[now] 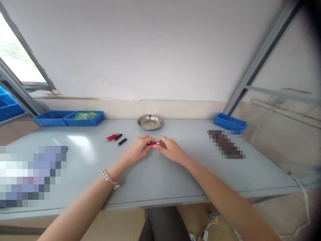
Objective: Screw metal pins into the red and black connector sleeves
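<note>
Grey-blue tabletop [150,180] spreads before us, with two blue trays [51,122] side by side at its far left and a third blue tray [227,125] at the far right. Between them, near the wall, stands a shiny metal bowl [150,123]. On our side of it, our left hand [139,147] is closed narrow on a small red piece [150,144], while our right hand [172,149] pinches its silvery end [158,143]; we cannot tell whether the piece touches the table. Left of our hands lie loose black pieces [122,142] and red ones. We judge a slip the likeliest trouble: the piece looks slim and smooth, so unequal pressure could shoot it out to roll off. Pulling crookedly might also bend or scratch that silvery end, since our fingertips hide much of it from us.
</note>
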Available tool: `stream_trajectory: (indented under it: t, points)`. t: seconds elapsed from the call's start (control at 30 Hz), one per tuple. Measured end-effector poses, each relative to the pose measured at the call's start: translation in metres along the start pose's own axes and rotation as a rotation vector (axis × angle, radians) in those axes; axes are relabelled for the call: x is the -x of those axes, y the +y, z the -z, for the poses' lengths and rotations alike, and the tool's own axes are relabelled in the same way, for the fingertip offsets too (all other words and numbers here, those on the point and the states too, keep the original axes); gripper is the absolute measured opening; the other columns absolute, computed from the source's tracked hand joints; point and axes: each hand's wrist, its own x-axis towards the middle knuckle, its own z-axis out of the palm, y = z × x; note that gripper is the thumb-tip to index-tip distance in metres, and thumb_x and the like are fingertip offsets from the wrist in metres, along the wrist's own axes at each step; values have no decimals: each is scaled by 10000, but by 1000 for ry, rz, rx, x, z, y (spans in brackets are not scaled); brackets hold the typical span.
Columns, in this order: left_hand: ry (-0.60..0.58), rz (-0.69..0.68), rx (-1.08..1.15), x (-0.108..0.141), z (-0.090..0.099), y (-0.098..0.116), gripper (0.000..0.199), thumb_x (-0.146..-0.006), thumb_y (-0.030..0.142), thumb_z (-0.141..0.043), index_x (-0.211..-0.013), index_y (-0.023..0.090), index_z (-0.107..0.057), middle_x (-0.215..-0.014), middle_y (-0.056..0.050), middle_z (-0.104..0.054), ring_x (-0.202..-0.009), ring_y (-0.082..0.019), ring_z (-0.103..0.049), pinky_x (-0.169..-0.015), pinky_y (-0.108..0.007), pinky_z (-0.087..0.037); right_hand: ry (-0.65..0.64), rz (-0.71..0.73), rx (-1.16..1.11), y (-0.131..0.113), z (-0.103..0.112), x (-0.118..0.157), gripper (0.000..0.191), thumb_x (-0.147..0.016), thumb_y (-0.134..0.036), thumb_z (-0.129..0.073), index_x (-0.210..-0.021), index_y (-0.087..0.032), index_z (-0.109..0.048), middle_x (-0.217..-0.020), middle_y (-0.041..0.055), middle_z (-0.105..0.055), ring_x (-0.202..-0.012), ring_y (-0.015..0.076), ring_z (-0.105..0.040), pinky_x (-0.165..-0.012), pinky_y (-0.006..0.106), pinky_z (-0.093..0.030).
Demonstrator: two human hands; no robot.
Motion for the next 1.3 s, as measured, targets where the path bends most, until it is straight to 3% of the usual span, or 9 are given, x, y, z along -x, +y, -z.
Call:
stream_trajectory:
  t: [0.2, 0.43, 0.53, 0.6, 0.7, 0.77, 0.93, 1.07, 1.3]
  points:
    - [-15, -5, -8, 0, 2, -3, 184, -810, 231, -442, -910, 165, -582, -865, -50, -585, -699, -112, -540, -651, -227, -438, 24, 89, 25, 2, -3, -1, 167, -839, -275, -385, -749, -190, -496, -634, -22, -514, -573, 93, -431, -564, 202, -298]
    - [-11, -24, -36, 0, -2, 0, 205, -825, 248, -418, -902, 163, -587, -852, -49, -592, -697, -110, -546, -659, -219, -436, 13, 46, 130, 0, -3, -2, 279, -859, -320, -347, -664, -188, -498, -573, -20, -478, -554, 100, -414, -547, 209, -285]
    - [26, -12, -84, -2, 6, -3, 221, -825, 270, -413, -894, 163, -595, -851, -49, -592, -695, -115, -548, -658, -221, -437, 55, 24, 122, 1, -1, -3, 317, -854, -395, -343, -673, -191, -506, -599, -15, -510, -588, 108, -449, -569, 217, -304]
    - [126, 62, -176, 0, 22, -12, 230, -816, 286, -418, -889, 170, -603, -861, -51, -594, -721, -132, -553, -679, -240, -438, 134, -11, 124, 6, 0, -5, 306, -838, -416, -369, -686, -189, -507, -648, -4, -538, -647, 118, -478, -608, 224, -327]
    - [397, 379, -424, 10, 54, -39, 267, -801, 315, -415, -905, 168, -613, -852, -69, -590, -761, -183, -553, -724, -297, -432, 284, -114, 196, 21, 2, -9, 205, -814, -349, -430, -726, -184, -514, -721, 15, -553, -725, 133, -495, -678, 242, -350]
    - [490, 558, -562, 20, 73, -61, 290, -794, 311, -406, -933, 163, -613, -874, -89, -579, -832, -221, -543, -764, -331, -422, 328, -209, 264, 32, 2, -12, 129, -783, -304, -479, -787, -184, -526, -752, 24, -554, -744, 143, -500, -691, 254, -358]
    - [369, 858, -575, 39, 85, -99, 333, -798, 299, -368, -989, 160, -602, -958, -138, -563, -926, -272, -516, -784, -376, -418, 269, -371, 361, 45, -2, -14, 339, -700, -398, -575, -949, -172, -534, -859, 71, -563, -837, 190, -509, -696, 282, -374]
    - [248, 896, -494, 40, 76, -111, 326, -797, 289, -378, -964, 138, -613, -991, -147, -582, -984, -283, -497, -820, -379, -396, 204, -383, 406, 48, -8, -16, 329, -720, -411, -556, -949, -174, -553, -901, 91, -571, -906, 206, -503, -749, 305, -361]
    - [99, 989, -364, 37, 69, -116, 341, -792, 361, -369, -964, 185, -605, -989, -115, -615, -910, -296, -546, -705, -384, -422, 180, -360, 455, 45, -11, -19, 196, -764, -335, -523, -856, -181, -601, -873, 88, -585, -865, 189, -516, -725, 292, -365]
